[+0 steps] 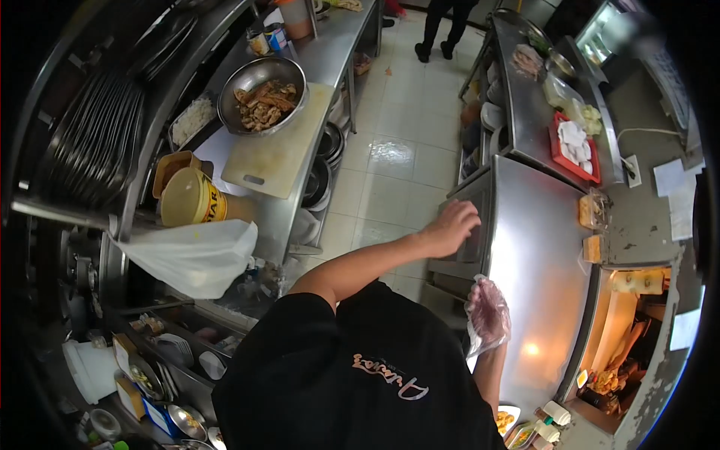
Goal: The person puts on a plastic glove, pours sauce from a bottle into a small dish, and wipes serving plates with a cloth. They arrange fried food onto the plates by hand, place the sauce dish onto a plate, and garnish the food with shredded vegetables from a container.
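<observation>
My left hand reaches across in front of my body, beside the steel front of the counter on the right. Its fingers are loosely bent and a little apart, with nothing visible in them. My right hand is covered in crinkled clear plastic, like a loose glove or bag, and looks reddish through it. It is raised near the left edge of the steel counter top. How its fingers are set, and whether they hold anything, is hidden by the plastic.
On the left counter are a steel bowl of cooked meat, a cutting board, a yellow tub and a plastic bag. A red basket holds white bundles on the right. A person's legs stand at the aisle's far end.
</observation>
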`<state>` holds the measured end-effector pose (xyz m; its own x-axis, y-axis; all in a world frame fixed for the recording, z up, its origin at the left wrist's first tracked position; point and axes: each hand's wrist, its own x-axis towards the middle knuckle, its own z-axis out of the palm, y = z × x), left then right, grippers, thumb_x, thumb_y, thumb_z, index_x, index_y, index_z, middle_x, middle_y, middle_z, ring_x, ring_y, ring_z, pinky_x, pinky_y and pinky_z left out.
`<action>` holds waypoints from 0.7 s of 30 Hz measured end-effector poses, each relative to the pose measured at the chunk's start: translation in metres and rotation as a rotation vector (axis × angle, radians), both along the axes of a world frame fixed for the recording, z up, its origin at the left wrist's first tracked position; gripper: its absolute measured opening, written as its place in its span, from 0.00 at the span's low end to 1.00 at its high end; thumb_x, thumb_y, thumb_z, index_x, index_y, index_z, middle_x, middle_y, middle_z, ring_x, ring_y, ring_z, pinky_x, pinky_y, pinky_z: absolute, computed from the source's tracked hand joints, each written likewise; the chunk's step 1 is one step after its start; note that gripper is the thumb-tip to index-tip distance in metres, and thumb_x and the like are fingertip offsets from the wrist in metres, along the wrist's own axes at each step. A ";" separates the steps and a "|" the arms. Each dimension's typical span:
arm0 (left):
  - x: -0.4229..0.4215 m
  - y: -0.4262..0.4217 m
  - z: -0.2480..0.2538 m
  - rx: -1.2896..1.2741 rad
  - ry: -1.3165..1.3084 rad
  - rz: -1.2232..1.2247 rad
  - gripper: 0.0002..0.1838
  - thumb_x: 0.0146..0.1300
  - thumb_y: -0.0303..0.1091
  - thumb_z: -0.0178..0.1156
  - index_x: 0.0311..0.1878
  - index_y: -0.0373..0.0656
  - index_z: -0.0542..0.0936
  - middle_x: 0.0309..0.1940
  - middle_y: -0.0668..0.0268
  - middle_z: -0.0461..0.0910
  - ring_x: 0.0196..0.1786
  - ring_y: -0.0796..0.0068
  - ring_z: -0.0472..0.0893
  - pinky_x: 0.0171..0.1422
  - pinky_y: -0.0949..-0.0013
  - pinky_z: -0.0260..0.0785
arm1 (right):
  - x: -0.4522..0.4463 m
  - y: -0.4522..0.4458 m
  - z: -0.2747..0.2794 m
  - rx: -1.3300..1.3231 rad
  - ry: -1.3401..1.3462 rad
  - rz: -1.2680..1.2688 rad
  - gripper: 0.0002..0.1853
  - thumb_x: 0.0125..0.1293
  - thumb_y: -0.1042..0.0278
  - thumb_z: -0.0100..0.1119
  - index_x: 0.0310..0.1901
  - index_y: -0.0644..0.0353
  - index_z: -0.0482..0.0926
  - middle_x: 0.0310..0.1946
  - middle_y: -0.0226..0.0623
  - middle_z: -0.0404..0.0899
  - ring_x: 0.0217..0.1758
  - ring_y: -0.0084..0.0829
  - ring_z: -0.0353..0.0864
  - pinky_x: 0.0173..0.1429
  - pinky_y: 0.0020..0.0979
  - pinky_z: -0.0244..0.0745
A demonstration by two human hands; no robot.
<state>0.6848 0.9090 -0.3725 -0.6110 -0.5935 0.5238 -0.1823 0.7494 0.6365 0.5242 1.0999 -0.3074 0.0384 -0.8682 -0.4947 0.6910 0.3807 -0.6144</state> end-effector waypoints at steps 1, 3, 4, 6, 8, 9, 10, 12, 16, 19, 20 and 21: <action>0.015 -0.019 -0.003 0.130 0.018 -0.009 0.22 0.50 0.15 0.58 0.51 0.41 0.74 0.59 0.53 0.67 0.68 0.45 0.62 0.72 0.46 0.56 | 0.001 -0.014 -0.001 0.001 -0.008 0.057 0.14 0.70 0.59 0.61 0.49 0.60 0.76 0.36 0.31 0.77 0.36 0.25 0.77 0.39 0.25 0.73; 0.041 -0.041 0.009 0.051 0.010 0.080 0.24 0.47 0.13 0.55 0.50 0.41 0.73 0.62 0.52 0.65 0.68 0.44 0.62 0.72 0.47 0.56 | 0.003 -0.046 0.001 -0.002 -0.017 0.143 0.11 0.69 0.59 0.63 0.42 0.57 0.76 0.29 0.26 0.72 0.29 0.20 0.73 0.33 0.21 0.68; 0.044 -0.045 0.016 0.022 0.017 0.087 0.25 0.45 0.12 0.54 0.49 0.42 0.73 0.63 0.52 0.65 0.68 0.43 0.62 0.72 0.47 0.56 | 0.016 -0.061 0.011 0.005 0.142 0.109 0.11 0.68 0.59 0.64 0.40 0.56 0.75 0.28 0.25 0.71 0.28 0.19 0.71 0.32 0.20 0.67; 0.045 -0.062 0.019 0.074 -0.005 0.040 0.24 0.43 0.13 0.54 0.47 0.43 0.72 0.62 0.50 0.65 0.67 0.39 0.63 0.72 0.44 0.53 | 0.037 -0.091 0.027 0.058 0.451 0.020 0.11 0.68 0.59 0.64 0.39 0.57 0.76 0.27 0.25 0.72 0.26 0.19 0.70 0.30 0.21 0.66; 0.042 -0.076 0.014 0.058 -0.067 0.043 0.24 0.43 0.14 0.55 0.47 0.44 0.72 0.63 0.52 0.64 0.68 0.42 0.62 0.73 0.45 0.53 | 0.026 -0.111 0.035 0.050 0.430 0.079 0.10 0.68 0.62 0.63 0.40 0.59 0.78 0.27 0.28 0.75 0.27 0.19 0.72 0.31 0.22 0.68; 0.041 -0.082 0.009 0.145 -0.154 -0.012 0.23 0.46 0.14 0.54 0.48 0.43 0.72 0.63 0.51 0.65 0.68 0.44 0.63 0.72 0.48 0.56 | 0.015 -0.118 0.037 0.027 0.405 0.137 0.09 0.68 0.64 0.63 0.40 0.60 0.78 0.27 0.30 0.76 0.28 0.20 0.74 0.32 0.22 0.69; 0.047 -0.086 -0.001 0.220 -0.233 -0.051 0.22 0.48 0.15 0.53 0.50 0.42 0.73 0.64 0.51 0.65 0.67 0.46 0.65 0.72 0.52 0.59 | 0.016 -0.125 0.037 0.007 0.448 0.115 0.08 0.68 0.65 0.63 0.41 0.61 0.78 0.27 0.30 0.77 0.28 0.20 0.73 0.31 0.22 0.68; 0.045 -0.111 -0.026 0.556 -0.508 -0.259 0.18 0.54 0.18 0.53 0.50 0.39 0.75 0.60 0.51 0.71 0.65 0.50 0.70 0.69 0.58 0.63 | 0.014 -0.150 0.035 -0.031 0.504 0.089 0.08 0.68 0.66 0.64 0.41 0.62 0.78 0.27 0.30 0.77 0.27 0.19 0.73 0.30 0.22 0.68; 0.044 -0.148 -0.056 0.651 -0.524 -0.391 0.13 0.62 0.24 0.52 0.48 0.38 0.79 0.46 0.51 0.80 0.52 0.52 0.79 0.59 0.57 0.72 | -0.028 -0.189 0.023 0.027 0.625 0.150 0.09 0.68 0.68 0.63 0.42 0.64 0.78 0.29 0.31 0.78 0.29 0.19 0.73 0.34 0.22 0.70; 0.059 -0.191 -0.112 0.743 -0.442 -0.236 0.10 0.67 0.29 0.56 0.49 0.37 0.80 0.45 0.56 0.83 0.49 0.61 0.82 0.56 0.63 0.74 | -0.055 -0.222 0.001 -0.100 0.648 0.078 0.09 0.70 0.67 0.60 0.45 0.64 0.78 0.30 0.31 0.78 0.32 0.21 0.76 0.38 0.25 0.73; 0.072 -0.206 -0.143 0.768 -0.382 -0.159 0.10 0.68 0.31 0.57 0.48 0.38 0.80 0.44 0.56 0.83 0.48 0.61 0.83 0.54 0.64 0.74 | -0.066 -0.237 -0.004 -0.135 0.701 0.056 0.09 0.70 0.67 0.60 0.45 0.64 0.78 0.30 0.31 0.79 0.32 0.22 0.76 0.38 0.26 0.74; 0.093 -0.217 -0.183 1.003 -0.279 -0.013 0.10 0.70 0.33 0.59 0.47 0.36 0.79 0.42 0.60 0.84 0.44 0.67 0.83 0.51 0.67 0.75 | -0.076 -0.251 -0.004 -0.148 0.786 0.031 0.12 0.72 0.65 0.58 0.46 0.66 0.78 0.29 0.32 0.79 0.32 0.22 0.78 0.39 0.27 0.75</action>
<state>0.7776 0.6923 -0.5557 -0.6438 -0.6711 -0.3676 -0.4146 -0.0978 0.9047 0.4481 0.8488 -0.3117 -0.2481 -0.9312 -0.2672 0.0252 0.2695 -0.9627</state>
